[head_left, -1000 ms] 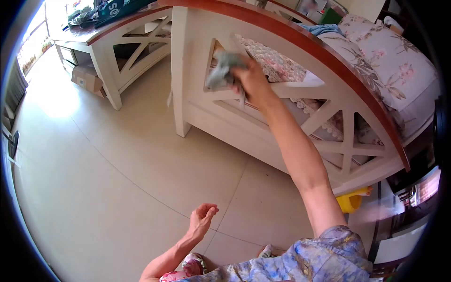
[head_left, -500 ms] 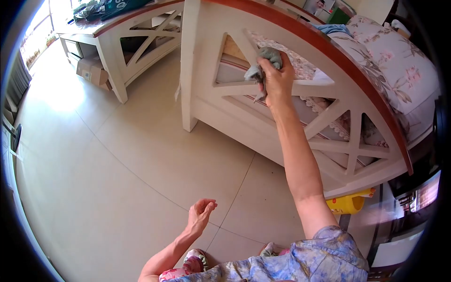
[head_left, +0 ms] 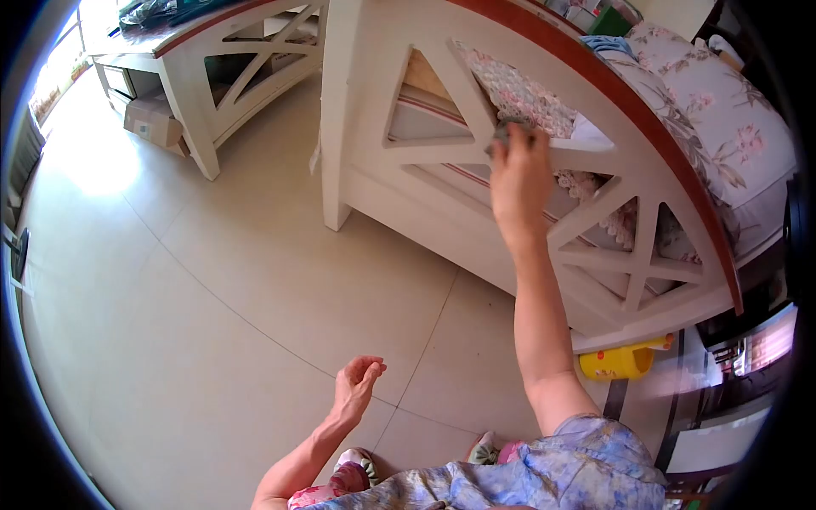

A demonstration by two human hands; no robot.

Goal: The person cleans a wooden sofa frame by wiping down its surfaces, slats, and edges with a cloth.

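Note:
My right hand (head_left: 522,180) reaches forward and presses a grey-green cloth (head_left: 503,136) against the crossing bars of a white wooden bed end board (head_left: 382,183). Its fingers are wrapped over the cloth, so most of the cloth is hidden. The board has X-shaped cutouts and a reddish-brown top rail (head_left: 595,64). Low and nearer to me, my left hand (head_left: 357,387) hangs over the tiled floor with its fingers curled in. I see nothing in it, and it touches nothing.
Behind the board lies floral bedding (head_left: 697,110). A white table (head_left: 191,127) with a cardboard box (head_left: 153,123) under it stands at the back left. A yellow bucket (head_left: 618,363) sits on the floor at the board's right end. My shoes (head_left: 355,463) show below.
My right hand has shifted down and slightly right with the cloth, from the upper cutout onto the bars' crossing. The view has tilted a little. My left hand stays nearly still.

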